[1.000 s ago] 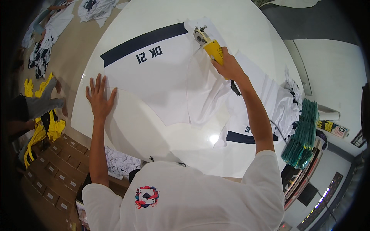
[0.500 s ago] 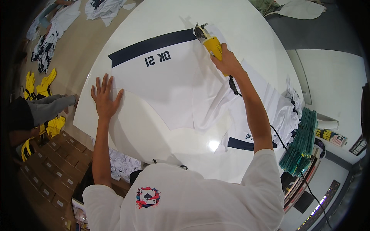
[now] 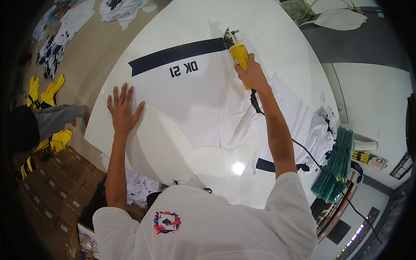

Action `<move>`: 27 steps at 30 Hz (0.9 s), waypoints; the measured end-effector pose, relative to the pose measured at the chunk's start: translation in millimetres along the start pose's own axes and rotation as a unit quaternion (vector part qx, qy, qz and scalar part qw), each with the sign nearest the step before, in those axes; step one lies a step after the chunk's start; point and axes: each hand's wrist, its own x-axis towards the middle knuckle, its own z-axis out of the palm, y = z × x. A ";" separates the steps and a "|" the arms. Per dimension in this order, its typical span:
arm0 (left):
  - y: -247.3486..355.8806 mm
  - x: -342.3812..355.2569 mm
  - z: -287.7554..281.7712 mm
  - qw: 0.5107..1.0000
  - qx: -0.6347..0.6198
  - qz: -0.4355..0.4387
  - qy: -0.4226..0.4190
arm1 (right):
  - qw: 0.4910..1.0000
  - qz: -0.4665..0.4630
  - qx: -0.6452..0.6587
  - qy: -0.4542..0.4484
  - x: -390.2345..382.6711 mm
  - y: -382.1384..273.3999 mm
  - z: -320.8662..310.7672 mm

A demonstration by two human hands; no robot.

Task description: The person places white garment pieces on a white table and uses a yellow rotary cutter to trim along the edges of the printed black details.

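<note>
A white fabric piece [image 3: 186, 99] with a navy band [image 3: 177, 54] along its far edge lies spread on the white table, dark printing below the band. My left hand [image 3: 125, 113] rests flat with fingers spread at the fabric's left edge. In my right hand [image 3: 252, 74] is a yellow electric rotary cloth cutter [image 3: 238, 55], held closed round its body. Its metal blade head meets the band's right end; whether it is cutting there I cannot tell. A black cord [image 3: 307, 152] runs from its handle past my right forearm.
More white fabric with navy trim [image 3: 265, 164] lies to the right, partly behind my forearm. A green stack [image 3: 336, 164] is beyond the table's right edge. Cardboard boxes [image 3: 52, 195] and a bending person [image 3: 56, 123] are at the left. Garments [image 3: 65, 34] lie on the floor.
The view has shifted slightly. The cutter now points more straight away from me, and my right forearm covers the printing on the second piece. My left hand stays by the same fabric edge.
</note>
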 end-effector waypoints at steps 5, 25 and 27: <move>0.0 0.8 -2.2 1.000 -0.005 -0.005 -0.008 | 1.000 0.008 -0.005 0.023 1.7 -8.2 6.7; 101.3 3.8 20.1 0.964 -0.113 0.227 -0.077 | 0.971 0.045 0.140 0.189 -115.7 30.9 7.9; 94.6 26.6 36.3 0.972 -0.060 0.219 -0.068 | 0.966 0.091 0.149 0.190 -180.5 46.3 7.6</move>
